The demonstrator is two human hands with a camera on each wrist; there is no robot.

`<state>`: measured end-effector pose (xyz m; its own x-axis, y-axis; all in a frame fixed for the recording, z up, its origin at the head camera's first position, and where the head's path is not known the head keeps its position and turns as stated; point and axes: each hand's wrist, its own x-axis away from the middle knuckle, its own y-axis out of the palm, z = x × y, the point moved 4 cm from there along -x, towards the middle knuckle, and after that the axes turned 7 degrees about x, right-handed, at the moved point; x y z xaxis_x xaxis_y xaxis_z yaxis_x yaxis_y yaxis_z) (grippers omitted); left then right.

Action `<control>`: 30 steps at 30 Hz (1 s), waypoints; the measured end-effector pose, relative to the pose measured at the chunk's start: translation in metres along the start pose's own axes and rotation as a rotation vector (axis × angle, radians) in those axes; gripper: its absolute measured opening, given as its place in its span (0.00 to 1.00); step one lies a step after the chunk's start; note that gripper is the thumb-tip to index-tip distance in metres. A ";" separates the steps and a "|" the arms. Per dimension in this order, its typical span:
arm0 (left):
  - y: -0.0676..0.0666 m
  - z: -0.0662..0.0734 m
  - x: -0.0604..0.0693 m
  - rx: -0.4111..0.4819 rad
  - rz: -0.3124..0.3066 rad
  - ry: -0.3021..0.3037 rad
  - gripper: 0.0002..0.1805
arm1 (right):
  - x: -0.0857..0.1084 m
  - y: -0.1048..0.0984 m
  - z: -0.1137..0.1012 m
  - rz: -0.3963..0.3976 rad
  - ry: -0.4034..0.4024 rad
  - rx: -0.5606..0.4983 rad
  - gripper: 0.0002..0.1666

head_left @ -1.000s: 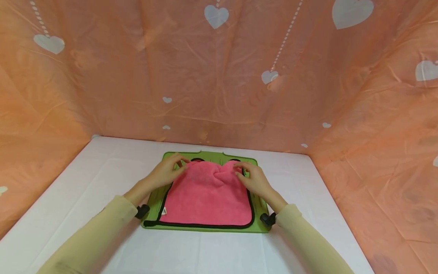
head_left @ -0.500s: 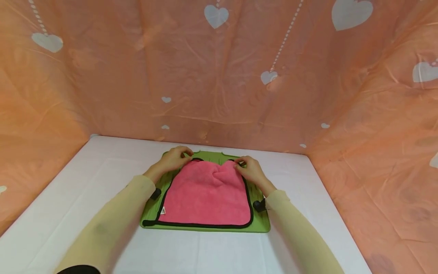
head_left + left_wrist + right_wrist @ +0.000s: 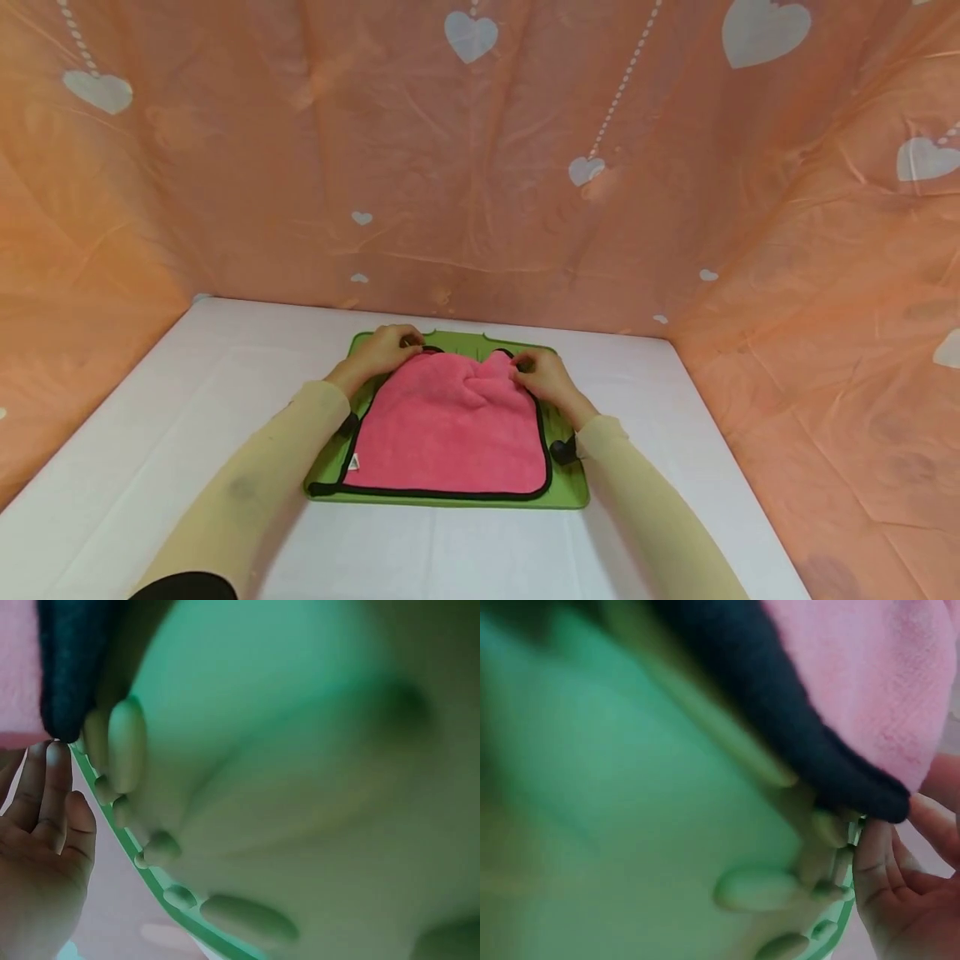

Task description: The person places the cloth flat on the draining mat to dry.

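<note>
A pink cloth (image 3: 450,433) with black edging lies spread over a green board (image 3: 570,496); its far edge is bunched in the middle. At the cloth's far left corner, my left hand (image 3: 381,350) pinches the edge between thumb and fingers. My right hand (image 3: 547,377) pinches the far right corner. In the right wrist view the fingers of the right hand (image 3: 900,900) sit at the black edging (image 3: 780,697), with the pink side above. The left wrist view has the left hand (image 3: 41,855) at the tip of the dark edging (image 3: 71,667).
Raised oval bumps (image 3: 127,742) stand on the green board. It lies on a white-covered table (image 3: 435,554), walled by an orange curtain (image 3: 480,208) with white hearts. Black straps' ends (image 3: 564,451) show near the wrists. A small white tag (image 3: 353,462) is on the cloth's left edge.
Both hands have taken hold of the cloth's far corners. My left arm has come forward and right; my right forearm has shifted slightly forward and left. The cloth lies nearly as before.
</note>
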<state>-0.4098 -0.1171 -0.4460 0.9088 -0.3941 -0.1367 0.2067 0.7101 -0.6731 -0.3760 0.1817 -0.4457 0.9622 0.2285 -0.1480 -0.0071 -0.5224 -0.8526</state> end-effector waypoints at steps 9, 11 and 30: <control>0.001 0.006 0.003 -0.003 0.009 -0.002 0.11 | 0.004 0.001 0.002 0.011 0.052 -0.025 0.11; -0.001 0.007 0.004 0.009 0.020 0.005 0.11 | 0.005 -0.001 0.002 0.028 0.059 -0.014 0.12; -0.036 0.017 0.017 0.032 0.165 0.011 0.13 | 0.020 -0.029 0.008 0.195 0.008 -0.082 0.13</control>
<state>-0.3951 -0.1395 -0.4114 0.9275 -0.2767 -0.2514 0.0666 0.7839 -0.6173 -0.3583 0.2081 -0.4276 0.9470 0.1104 -0.3018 -0.1712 -0.6213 -0.7646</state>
